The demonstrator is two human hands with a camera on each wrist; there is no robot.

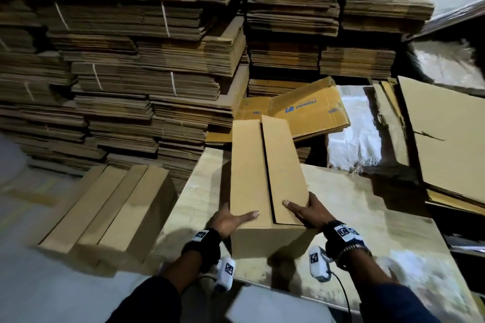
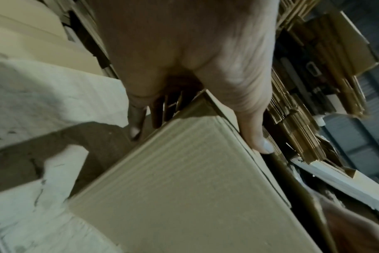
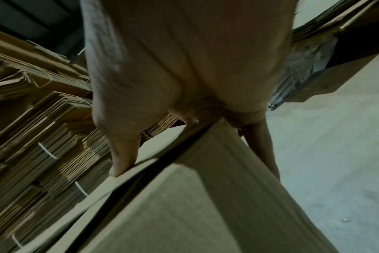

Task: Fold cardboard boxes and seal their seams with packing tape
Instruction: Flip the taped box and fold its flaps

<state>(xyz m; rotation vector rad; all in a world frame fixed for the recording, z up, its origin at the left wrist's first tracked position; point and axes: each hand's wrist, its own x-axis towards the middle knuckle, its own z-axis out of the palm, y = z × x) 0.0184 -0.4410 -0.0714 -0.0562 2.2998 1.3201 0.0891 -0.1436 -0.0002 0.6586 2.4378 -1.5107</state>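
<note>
Both of my arms reach out at the bottom of the head view, with dark sleeves and black wrist bands. My left hand (image 1: pixel 231 220) holds the near left corner of the cardboard box (image 1: pixel 252 165), thumb lying flat on the top flap and the other fingers down the left side. My right hand (image 1: pixel 308 211) holds the near right corner the same way, thumb on top and fingers along the right side. So my hands are apart, one clamped on each near corner of the box. The box sits on the pale work table (image 1: pixel 367 217), long and thin, pointing away from me. Its two top flaps are folded down and a dark gap runs between them down the middle. I see no tape on that gap. To the left, next to the table, lie other folded boxes (image 1: pixel 112 207) side by side. Behind them are tall stacks of flat cardboard (image 1: pixel 126 60), some tied with white string. A flat yellow box with blue print (image 1: pixel 301 110) lies just behind my box. More flat cardboard sheets (image 1: pixel 446 139) lean on the right.
</note>
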